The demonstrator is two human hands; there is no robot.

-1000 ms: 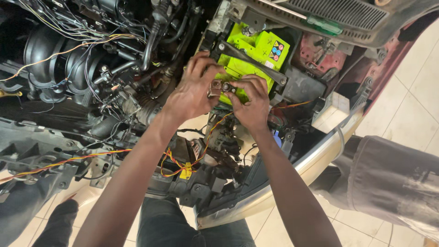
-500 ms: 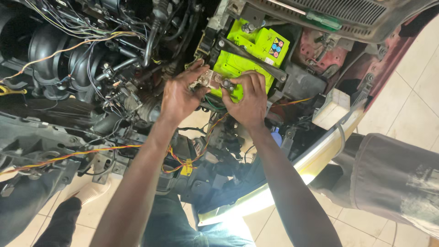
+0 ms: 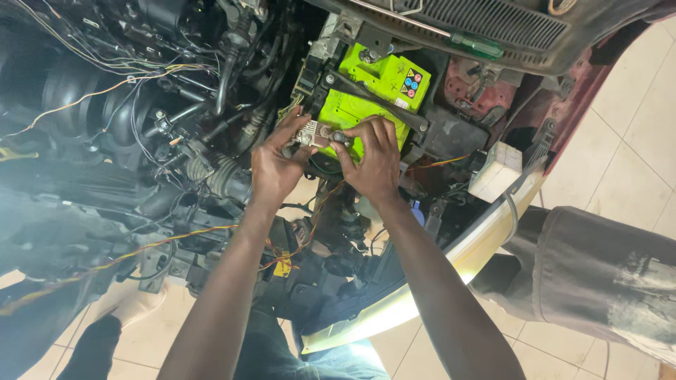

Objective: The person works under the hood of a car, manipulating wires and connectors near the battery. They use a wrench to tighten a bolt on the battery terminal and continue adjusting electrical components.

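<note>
The left hand (image 3: pixel 276 167) and the right hand (image 3: pixel 372 160) meet over the engine bay, fingers curled, gripping a small metal clamp fitting (image 3: pixel 318 134) between them. The left hand's fingertips pinch its left end; the right hand's thumb and forefinger close on its right end. The fitting is grey metal with a round bolt head and sits just in front of the bright green battery (image 3: pixel 373 88). A black hold-down bar (image 3: pixel 373 98) crosses the battery. Orange wires (image 3: pixel 176 239) run below the forearms.
</note>
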